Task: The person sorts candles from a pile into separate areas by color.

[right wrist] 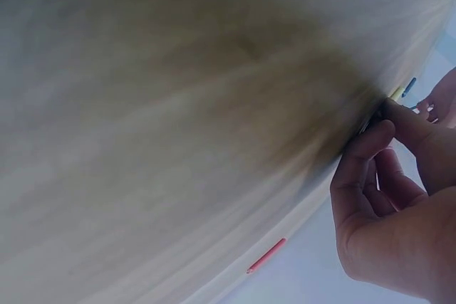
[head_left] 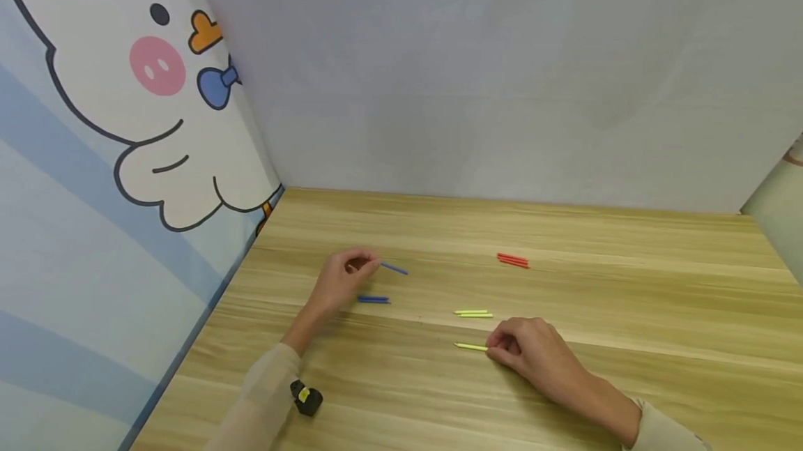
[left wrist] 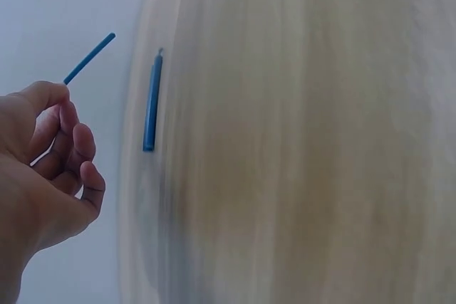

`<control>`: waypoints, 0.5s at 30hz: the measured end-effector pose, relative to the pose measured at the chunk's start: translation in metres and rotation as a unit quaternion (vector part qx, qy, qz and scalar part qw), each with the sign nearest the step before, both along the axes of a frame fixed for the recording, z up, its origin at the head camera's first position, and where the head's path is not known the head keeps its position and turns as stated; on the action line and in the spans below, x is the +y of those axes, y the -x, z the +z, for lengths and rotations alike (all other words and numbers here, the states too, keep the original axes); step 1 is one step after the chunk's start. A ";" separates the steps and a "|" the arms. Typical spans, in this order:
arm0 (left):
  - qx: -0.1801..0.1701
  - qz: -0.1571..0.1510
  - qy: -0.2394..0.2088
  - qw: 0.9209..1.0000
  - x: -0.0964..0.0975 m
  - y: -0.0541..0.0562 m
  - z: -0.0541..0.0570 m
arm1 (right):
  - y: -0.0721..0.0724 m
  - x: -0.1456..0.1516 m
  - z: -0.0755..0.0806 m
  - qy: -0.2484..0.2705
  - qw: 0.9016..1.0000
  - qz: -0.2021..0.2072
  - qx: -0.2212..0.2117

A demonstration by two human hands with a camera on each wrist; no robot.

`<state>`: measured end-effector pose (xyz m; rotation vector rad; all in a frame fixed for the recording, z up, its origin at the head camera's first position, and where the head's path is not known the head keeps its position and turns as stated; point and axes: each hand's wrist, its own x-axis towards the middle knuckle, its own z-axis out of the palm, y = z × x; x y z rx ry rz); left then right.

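My left hand (head_left: 339,280) pinches one end of a thin blue stick (head_left: 394,268) between thumb and forefinger. The left wrist view shows that blue stick (left wrist: 90,58) slanting out from the fingertips, the other fingers loosely curled. Just in front of the hand a small group of blue sticks (head_left: 373,300) lies side by side on the table. My right hand (head_left: 536,357) pinches the right end of a thin yellow stick (head_left: 470,346), its pointed end facing left. Above it, two yellow sticks (head_left: 473,314) lie side by side. In the right wrist view, the fingertips hide the held stick.
Several red sticks (head_left: 513,261) lie together farther back on the wooden table (head_left: 659,297). A small black object with a yellow patch (head_left: 307,399) sits beside the left sleeve. A grey wall (head_left: 477,74) rises behind, and a cartoon-printed cloth (head_left: 94,193) borders the left side.
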<state>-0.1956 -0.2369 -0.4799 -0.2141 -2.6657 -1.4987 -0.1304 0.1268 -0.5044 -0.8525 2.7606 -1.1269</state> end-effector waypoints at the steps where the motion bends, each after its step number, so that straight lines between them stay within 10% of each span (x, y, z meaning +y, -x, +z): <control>1: -0.002 0.003 0.003 1.000 -0.002 0.000 -0.001 | 0.000 0.000 0.000 0.000 1.000 0.000 -0.001; 15: -0.017 0.003 0.016 1.000 -0.024 -0.005 -0.014 | 0.001 0.000 0.000 0.003 1.000 0.001 -0.009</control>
